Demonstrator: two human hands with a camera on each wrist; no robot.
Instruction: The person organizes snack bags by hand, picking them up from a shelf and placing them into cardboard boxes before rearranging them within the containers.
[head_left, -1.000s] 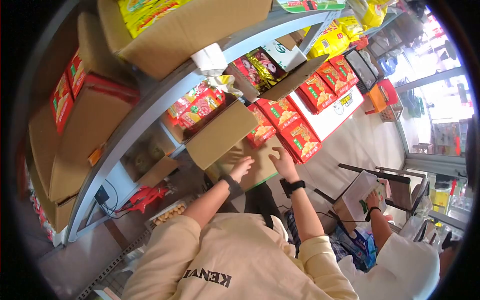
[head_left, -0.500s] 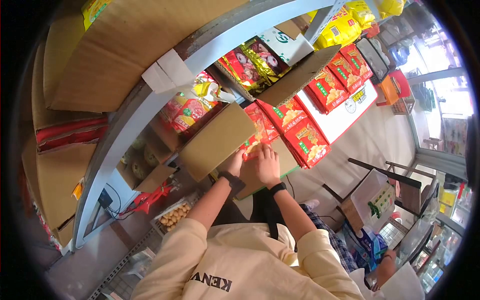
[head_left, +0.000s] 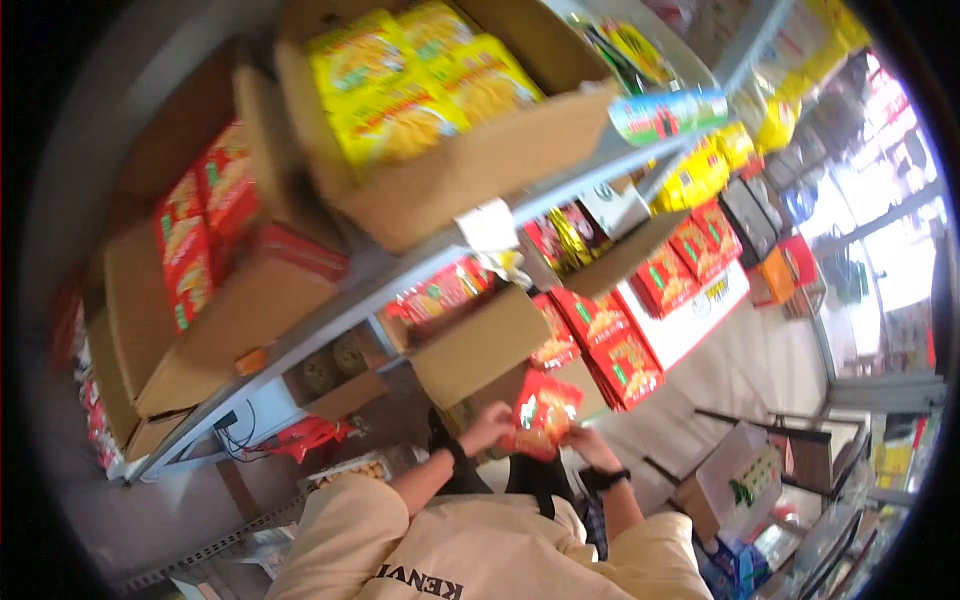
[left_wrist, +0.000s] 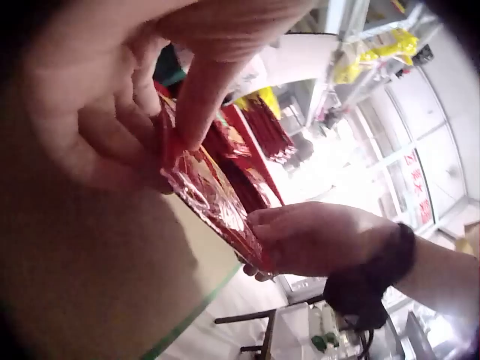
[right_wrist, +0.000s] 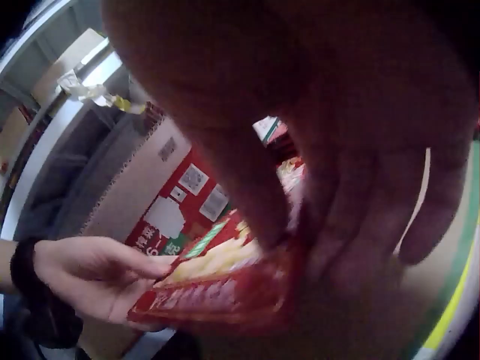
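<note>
Both hands hold one red snack packet [head_left: 545, 410] between them, in front of the body and close over a brown carton top [left_wrist: 97, 277]. My left hand [head_left: 487, 428] pinches its left edge, thumb on one face and fingers behind, as the left wrist view shows. At the opposite edge, my right hand [head_left: 592, 450] grips it between thumb and fingers. The packet's printed front [right_wrist: 202, 266] faces up, tilted. Just beyond it, similar red packets [head_left: 622, 368] lie in stacks beside a raised cardboard flap [head_left: 480, 350].
A metal shelf carries a carton of yellow packets [head_left: 420, 85] and one of red packets [head_left: 205, 215]. Beneath are an open box of red bags [head_left: 440, 290] and a crate of round brown items [head_left: 350, 472]. A dark-framed stool [head_left: 800, 440] stands at right.
The hands first reached over the carton apart, then met at the red packets. Now they have lifted one packet back toward the body. The other person at right has left view.
</note>
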